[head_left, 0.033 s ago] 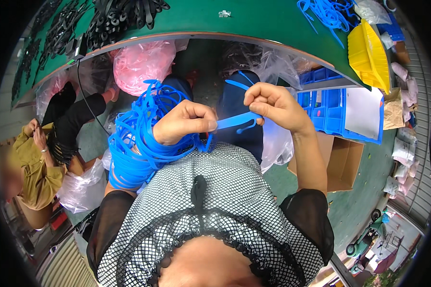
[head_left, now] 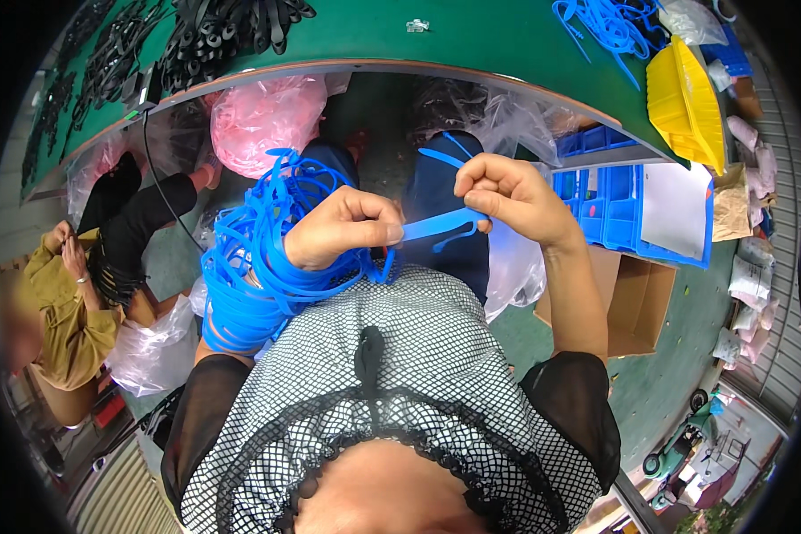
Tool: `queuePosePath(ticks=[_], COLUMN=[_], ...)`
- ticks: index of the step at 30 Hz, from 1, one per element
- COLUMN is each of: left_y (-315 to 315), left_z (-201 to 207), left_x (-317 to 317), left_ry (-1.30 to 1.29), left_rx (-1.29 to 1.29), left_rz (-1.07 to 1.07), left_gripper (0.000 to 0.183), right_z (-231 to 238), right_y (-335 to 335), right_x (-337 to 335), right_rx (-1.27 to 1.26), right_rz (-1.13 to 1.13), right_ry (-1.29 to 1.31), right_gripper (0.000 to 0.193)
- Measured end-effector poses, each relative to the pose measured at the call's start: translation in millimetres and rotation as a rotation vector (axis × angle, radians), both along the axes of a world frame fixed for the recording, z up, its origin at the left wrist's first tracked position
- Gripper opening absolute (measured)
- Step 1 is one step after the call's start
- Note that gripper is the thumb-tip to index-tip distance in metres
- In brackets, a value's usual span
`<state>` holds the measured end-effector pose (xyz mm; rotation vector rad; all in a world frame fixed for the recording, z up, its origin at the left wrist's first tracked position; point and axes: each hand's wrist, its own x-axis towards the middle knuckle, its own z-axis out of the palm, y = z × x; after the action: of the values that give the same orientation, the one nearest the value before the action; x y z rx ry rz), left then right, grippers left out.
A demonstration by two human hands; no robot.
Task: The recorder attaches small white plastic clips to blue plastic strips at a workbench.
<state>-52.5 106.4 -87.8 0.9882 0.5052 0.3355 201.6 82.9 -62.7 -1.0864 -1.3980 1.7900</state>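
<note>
Stretched between my two hands is a flat blue strap [head_left: 440,224] of rubbery look, with a thin blue tail curling below its middle. My left hand [head_left: 343,230] pinches the strap's left end between thumb and fingers. The other end is pinched in my right hand [head_left: 518,200], and a narrow blue strip [head_left: 443,155] sticks out above those fingers. Many more blue straps [head_left: 240,298] are looped around my left forearm and wrist, with a tangled bunch standing out beyond the wrist. Both hands are above my lap.
A green table [head_left: 356,31] lies ahead, bearing black straps [head_left: 227,27], loose blue straps [head_left: 610,31] and a yellow bin [head_left: 685,102]. Below it are a pink bag [head_left: 267,120] and blue crates [head_left: 610,205]. A cardboard box [head_left: 636,307] stands at right. Another person [head_left: 76,303] sits at left.
The strap's thin tail has swung slightly down and left. My hands hold practically the same place.
</note>
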Motion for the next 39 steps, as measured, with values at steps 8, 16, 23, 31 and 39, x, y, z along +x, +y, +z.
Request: queuePosePath(ticks=[8,16,23,31,39], left_y=[-0.9,-4.8,-11.0,-11.8,-8.1], left_z=[-1.8,-12.8,-22.1,-19.0,-16.3], left_x=[0.5,4.1,4.5,16.3,14.8], left_ry=[0.004,0.014,-0.064,-0.025,-0.054], left_rx=[0.019,0.072,0.188,0.340,0.368], left_rz=[-0.007,0.030,0.059,0.015,-0.004], left_gripper=[0.015,0.013,0.016,0.011,0.012], right_z=[-1.6,-3.1,-8.7,-9.9,-31.1], right_y=[-0.9,-0.1,6.6,119.1,193.4], right_x=[-0.3,-3.7,-6.2,-24.6,-21.6], right_rx=[-0.010,0.242,0.141,0.831,0.978], right_rz=[-0.027,0.126,0.202,-0.379,-0.469], right_ry=[0.022,-0.239,-0.296,-0.604,-0.843], right_gripper=[0.009,0.011,0.013,0.014,0.007])
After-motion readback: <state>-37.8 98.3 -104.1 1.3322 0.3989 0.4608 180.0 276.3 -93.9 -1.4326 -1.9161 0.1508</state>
